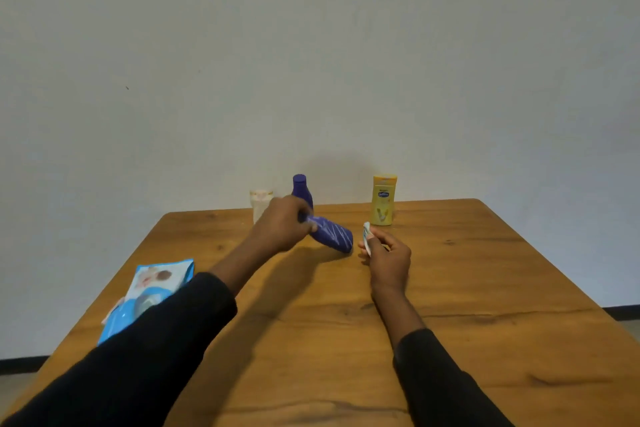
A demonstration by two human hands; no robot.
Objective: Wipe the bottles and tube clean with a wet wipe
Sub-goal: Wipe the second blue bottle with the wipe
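Wet wipe pack point(149, 291) flat at 9 o'clock on table point(485, 288), partly hidden under left sleeve. Pale bottle point(260, 206) and purple bottle point(302, 188) upright at far edge, around 11 o'clock; touching or just beside each other, can't tell.

Left hand point(282, 227) curled round narrow end of purple striped tube point(334, 235). Tube tilted, wide end down toward 4 o'clock, at or just above tabletop. Reads as a tube, though blurred. Right hand point(389, 258) at 3 o'clock of tube's low end, thumb and fingers pinching folded wet wipe point(366, 236). Wipe near tube, apparently not touching.

Yellow bottle point(383, 200) upright at 1 o'clock, beyond right hand, clear of both hands.

Judged step: tube picked as current item, wipe not in contact. Next: close gap, lay wipe on tube body, stroke along its length, rotate with left hand. Hold firm at narrow end; likely slippery once wet.
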